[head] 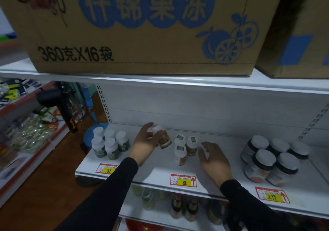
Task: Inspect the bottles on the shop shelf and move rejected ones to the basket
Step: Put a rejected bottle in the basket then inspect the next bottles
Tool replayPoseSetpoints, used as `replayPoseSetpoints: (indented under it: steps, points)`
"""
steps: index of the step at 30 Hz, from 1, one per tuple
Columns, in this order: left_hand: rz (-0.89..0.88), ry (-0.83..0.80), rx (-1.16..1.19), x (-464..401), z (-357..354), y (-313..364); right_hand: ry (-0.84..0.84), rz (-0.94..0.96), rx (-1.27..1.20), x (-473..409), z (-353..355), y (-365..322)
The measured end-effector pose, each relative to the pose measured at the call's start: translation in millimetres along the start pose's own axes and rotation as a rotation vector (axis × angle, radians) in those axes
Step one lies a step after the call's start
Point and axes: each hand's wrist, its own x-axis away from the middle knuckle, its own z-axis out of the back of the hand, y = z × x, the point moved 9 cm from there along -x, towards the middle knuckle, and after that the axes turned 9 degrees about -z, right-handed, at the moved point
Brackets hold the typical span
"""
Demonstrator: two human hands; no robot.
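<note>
Above the middle of the white shelf, a small amber bottle with a white cap is being held tilted in the left hand, the fingers and thumb curling around its upper part and cap. It looks like a light, rigid supplement bottle with a glossy label, so it is probably handling easily but could be sliding a little in the palm; gripping around the body below the cap seems the surest hold, since a cap may be turning loose. Whether it is glass or plastic is not clear.

Just beside it, three matching bottles are standing upright on the shelf, packed closely, so lifting one from the top would be avoiding knocking its neighbours. The right hand is hovering just right of them, fingers relaxed and holding nothing.

Further left, a group of green-labelled bottles is standing, and to the right larger dark jars. A cardboard box is sitting on the shelf above. No basket is in view.
</note>
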Motion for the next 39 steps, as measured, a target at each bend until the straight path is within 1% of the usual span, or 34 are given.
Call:
replayPoseSetpoints:
  steps: [6,9,11,15,19,24,30,33,36,39]
  points:
    - [-0.015,-0.073,0.089,19,-22,18,-0.05,0.141,-0.286,25,9,-62]
    - [-0.021,-0.09,0.139,30,-35,29,-0.139,0.191,-0.317,40,0,-79]
    - [-0.019,-0.096,0.172,35,-41,33,-0.141,0.206,-0.321,45,-3,-82]
    - [0.023,-0.118,0.19,40,-48,33,-0.122,0.196,-0.437,48,1,-78]
    - [0.067,-0.157,0.21,41,-50,37,-0.152,0.182,-0.532,55,4,-77]
    - [0.108,-0.201,0.245,42,-53,40,-0.196,0.182,-0.552,62,5,-82]
    - [0.144,-0.142,0.312,44,-53,39,-0.131,0.168,-0.449,58,2,-77]
    - [0.138,-0.133,0.317,43,-54,41,-0.152,0.143,-0.51,59,2,-75]
    - [0.147,-0.165,0.341,41,-55,39,-0.198,0.112,-0.62,61,1,-73]
    - [0.166,-0.163,0.362,39,-52,35,-0.233,0.114,-0.631,64,-1,-77]
